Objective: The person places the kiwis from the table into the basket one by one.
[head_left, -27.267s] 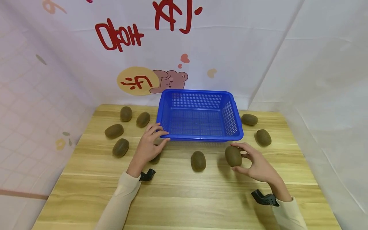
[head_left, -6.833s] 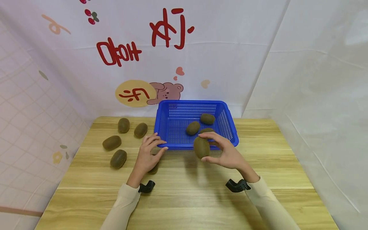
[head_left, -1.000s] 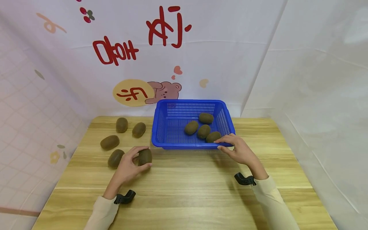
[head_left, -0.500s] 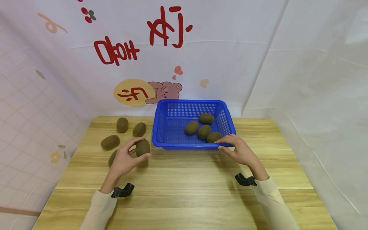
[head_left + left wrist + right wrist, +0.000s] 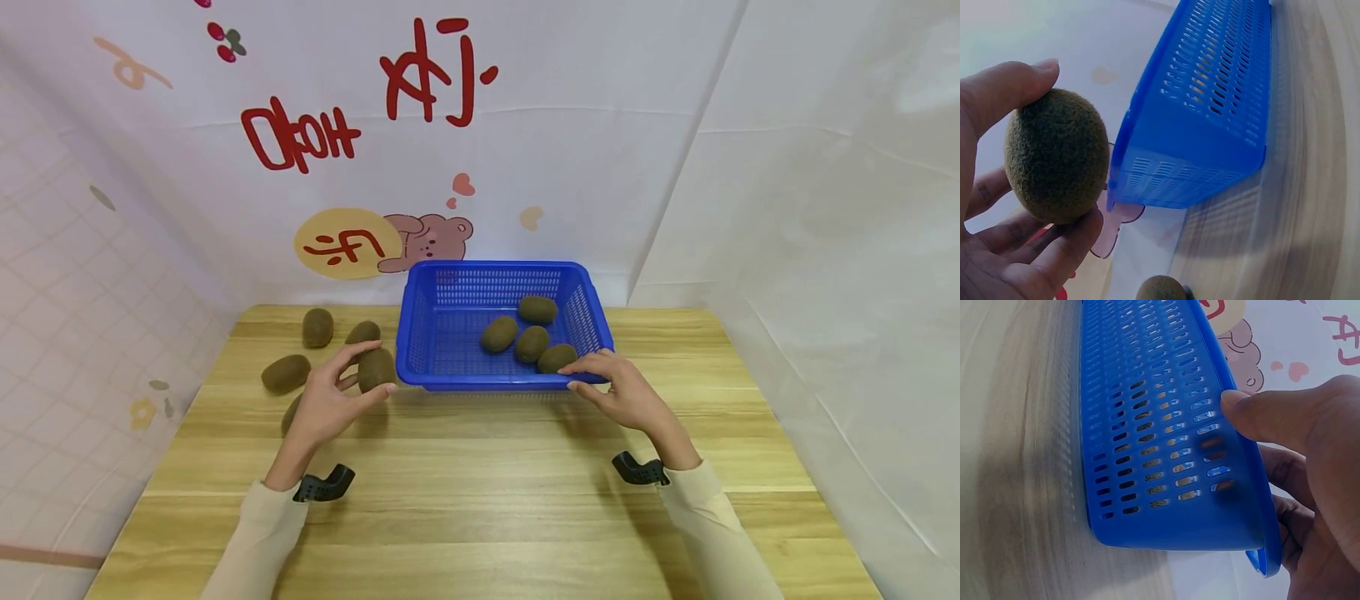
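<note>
My left hand [image 5: 330, 404] holds a brown kiwi [image 5: 376, 371] above the table, just left of the blue plastic basket [image 5: 487, 382]. In the left wrist view the thumb lies on one side of this kiwi [image 5: 1057, 156] and the fingers on the other. My right hand [image 5: 626, 392] grips the basket's rim at its near right corner; in the right wrist view the thumb is outside the wall [image 5: 1166, 425] and the fingers are behind the rim. Several kiwis [image 5: 498, 334] lie in the right half of the basket.
Left of the basket, several kiwis rest on the wooden table [image 5: 480, 517]: one at the back [image 5: 318, 327], one further left [image 5: 286, 374], one partly behind the held kiwi [image 5: 363, 332], and one mostly hidden by my left hand [image 5: 291, 417]. A white printed cloth [image 5: 562, 150] hangs behind.
Over the last second my left hand has lifted the kiwi off the table and moved it up and forward. My right hand stays on the rim. Compared with earlier, more kiwis are in the basket.
</note>
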